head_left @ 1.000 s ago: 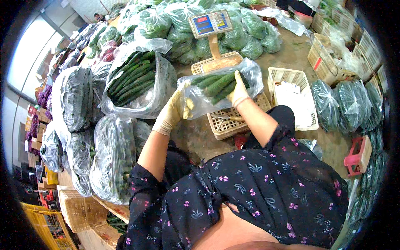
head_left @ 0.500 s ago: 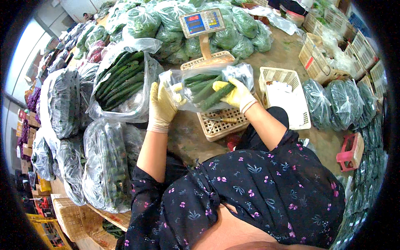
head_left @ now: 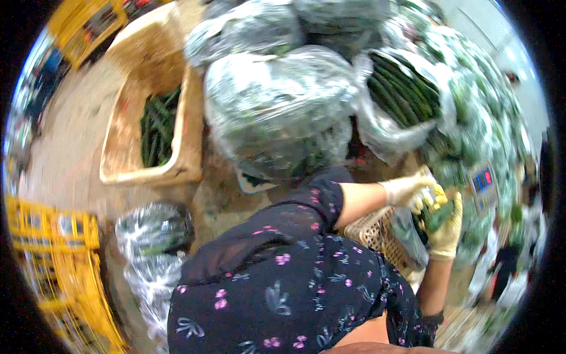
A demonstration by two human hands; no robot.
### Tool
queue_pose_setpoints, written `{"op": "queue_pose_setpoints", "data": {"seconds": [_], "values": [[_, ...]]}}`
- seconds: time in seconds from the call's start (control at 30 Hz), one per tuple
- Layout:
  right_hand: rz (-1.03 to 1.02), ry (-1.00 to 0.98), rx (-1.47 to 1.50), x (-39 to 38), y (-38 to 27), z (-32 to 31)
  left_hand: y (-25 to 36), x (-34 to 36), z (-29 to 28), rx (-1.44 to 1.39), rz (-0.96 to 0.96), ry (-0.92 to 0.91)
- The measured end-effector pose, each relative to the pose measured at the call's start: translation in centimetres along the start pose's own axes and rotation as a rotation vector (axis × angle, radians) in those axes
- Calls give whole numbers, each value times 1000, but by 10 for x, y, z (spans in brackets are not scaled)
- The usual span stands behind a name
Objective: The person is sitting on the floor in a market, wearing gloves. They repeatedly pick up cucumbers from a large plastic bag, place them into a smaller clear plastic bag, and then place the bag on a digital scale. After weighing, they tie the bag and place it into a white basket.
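Observation:
A clear plastic bag of dark green cucumbers (head_left: 408,236) is between my hands, above a cream crate (head_left: 370,227). Both hands wear pale yellow gloves. My left hand (head_left: 417,192) has its fingers curled at the bag's upper end, closed on bunched clear plastic. Against the bag's far side, my right hand (head_left: 446,229) holds it, palm round a dark green part. Blur hides the exact fingertips. Just past my hands stands the scale's display (head_left: 483,182).
A large open bag of cucumbers (head_left: 401,94) stands beyond my left arm, next to big wrapped bundles (head_left: 277,112). Farther left is a cream bin (head_left: 191,127) with cucumbers inside. Yellow crates (head_left: 65,265) and wrapped bags (head_left: 154,230) are on the floor at left.
My view has swung strongly to the left, bringing the cream bin and yellow crates in. My hands have come together at the bag; the left has moved to its upper end.

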State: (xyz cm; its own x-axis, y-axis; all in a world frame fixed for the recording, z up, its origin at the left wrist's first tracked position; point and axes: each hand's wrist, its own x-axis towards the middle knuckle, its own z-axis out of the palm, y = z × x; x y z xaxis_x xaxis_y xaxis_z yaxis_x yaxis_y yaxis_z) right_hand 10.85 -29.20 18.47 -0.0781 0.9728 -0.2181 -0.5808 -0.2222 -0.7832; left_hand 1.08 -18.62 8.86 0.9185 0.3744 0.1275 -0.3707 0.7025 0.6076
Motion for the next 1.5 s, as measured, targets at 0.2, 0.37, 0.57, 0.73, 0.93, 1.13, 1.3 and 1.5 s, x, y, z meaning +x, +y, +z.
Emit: {"op": "queue_pose_setpoints", "data": {"seconds": [0.2,0.37,0.57,0.73,0.93,1.13,1.3,1.5], "values": [[272,0,-380,83,29,87,-34,16,-67,-128,246,118],[320,-397,-297,134,86,279,-4,-42,-32,30,-160,92],[-50,-632,-799,137,55,267,5,-41,-42,8,40,133],[14,-170,-1012,110,-32,80,11,-23,-59,-19,47,-45],[-89,35,-1337,32,-52,-117,19,-7,-20,-100,27,-125],[-54,-214,-1683,-14,27,-267,22,12,8,-118,73,-205],[458,248,-1891,-48,-47,-333,33,21,11,-81,86,-147],[257,922,-1769,-56,-104,-289,35,33,12,-84,69,-171]]}}
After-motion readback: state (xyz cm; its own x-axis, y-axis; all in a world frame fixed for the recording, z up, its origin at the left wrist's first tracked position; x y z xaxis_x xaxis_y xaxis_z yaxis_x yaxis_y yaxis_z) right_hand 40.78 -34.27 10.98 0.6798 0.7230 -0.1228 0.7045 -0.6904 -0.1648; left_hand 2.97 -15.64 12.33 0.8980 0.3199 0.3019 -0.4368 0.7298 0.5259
